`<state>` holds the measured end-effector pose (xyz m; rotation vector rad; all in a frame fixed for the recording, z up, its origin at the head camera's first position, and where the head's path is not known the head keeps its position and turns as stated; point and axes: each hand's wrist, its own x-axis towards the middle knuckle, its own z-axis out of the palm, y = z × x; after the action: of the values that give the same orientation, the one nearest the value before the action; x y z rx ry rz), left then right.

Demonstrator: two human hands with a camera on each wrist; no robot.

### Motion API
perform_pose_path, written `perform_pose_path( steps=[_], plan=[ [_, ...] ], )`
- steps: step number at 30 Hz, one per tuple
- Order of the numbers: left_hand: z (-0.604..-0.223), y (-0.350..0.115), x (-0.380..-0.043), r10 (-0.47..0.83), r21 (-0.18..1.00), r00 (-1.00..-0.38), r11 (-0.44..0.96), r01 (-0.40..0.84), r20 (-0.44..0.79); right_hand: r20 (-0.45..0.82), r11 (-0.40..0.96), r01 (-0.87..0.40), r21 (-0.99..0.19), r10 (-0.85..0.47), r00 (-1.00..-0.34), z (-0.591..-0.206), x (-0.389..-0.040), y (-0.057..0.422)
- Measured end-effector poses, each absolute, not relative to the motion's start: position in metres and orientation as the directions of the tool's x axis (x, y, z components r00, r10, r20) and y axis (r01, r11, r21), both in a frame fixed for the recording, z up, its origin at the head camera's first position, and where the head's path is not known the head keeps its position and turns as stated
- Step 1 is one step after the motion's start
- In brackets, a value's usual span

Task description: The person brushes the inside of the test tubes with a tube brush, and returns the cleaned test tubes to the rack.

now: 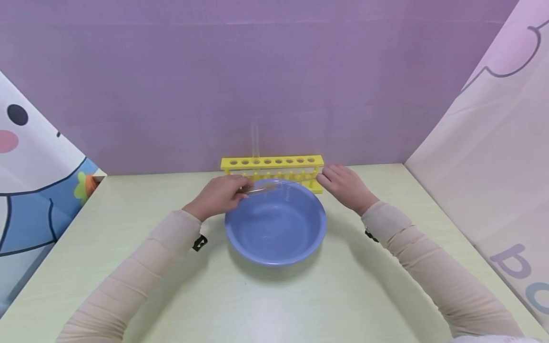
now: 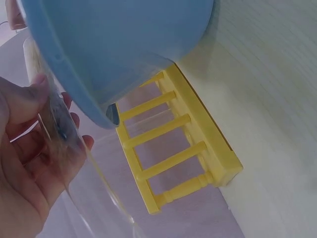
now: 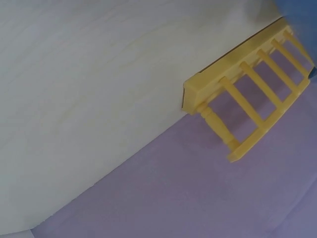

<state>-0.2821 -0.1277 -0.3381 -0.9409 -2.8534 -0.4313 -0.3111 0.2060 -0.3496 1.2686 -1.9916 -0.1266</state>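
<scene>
Found in the left hand (image 1: pixel 223 193), at the far left edge of a blue basin (image 1: pixel 276 263): a clear test tube (image 1: pixel 259 189), tilted close to level and directed toward the right. Fingers clamped around the tube, with thumb on one side and fingertips on the other in the left wrist view. Noted inside the tube: brownish matter, too blurred to identify.

Observed beyond the basin's far right edge: right hand (image 1: pixel 345 186), with fingers curled together and pinched on the end of a thin stem (image 1: pixel 300 180). Stem running leftward from there to the tube, above the far rim in the head view; depth inside the glass not possible to tell.

Directly behind the basin and partly hidden by it: a yellow rack (image 1: pixel 273 161), upright, with a single row of round holes along the top bar. Standing upright in the third hole from the left: a second clear tube (image 1: pixel 255 138).

Beneath basin and rack: a pale table (image 1: pixel 266 305). Behind: a plain purple backdrop (image 1: pixel 274 85). To the left: a printed cartoon panel (image 1: pixel 27 219). On both forearms: long beige sleeves (image 1: pixel 141 271), with dark buckles (image 1: pixel 199 243) under the wrists.
</scene>
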Motion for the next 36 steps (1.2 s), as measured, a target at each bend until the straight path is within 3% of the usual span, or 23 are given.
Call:
perform_pose_path(
  steps=[15, 25, 36],
  plan=[
    [-0.339, -0.135, -0.285, 0.586, 0.277, -0.793, 0.744, 0.608, 0.167, 0.593, 0.508, -0.736, 0.447, -0.784, -0.182, -0.353, -0.316, 0.221],
    [-0.336, -0.142, -0.284, 0.590, 0.329, -0.798, 0.734, 0.594, 0.125, 0.607, 0.550, -0.706, 0.447, -0.766, -0.212, -0.347, -0.318, 0.228],
    [-0.332, -0.153, -0.288, 0.611, 0.465, -0.788, 0.679, 0.569, 0.071, 0.660, 0.535, -0.712, 0.454, -0.739, -0.135, -0.342, -0.324, 0.236]
  ],
)
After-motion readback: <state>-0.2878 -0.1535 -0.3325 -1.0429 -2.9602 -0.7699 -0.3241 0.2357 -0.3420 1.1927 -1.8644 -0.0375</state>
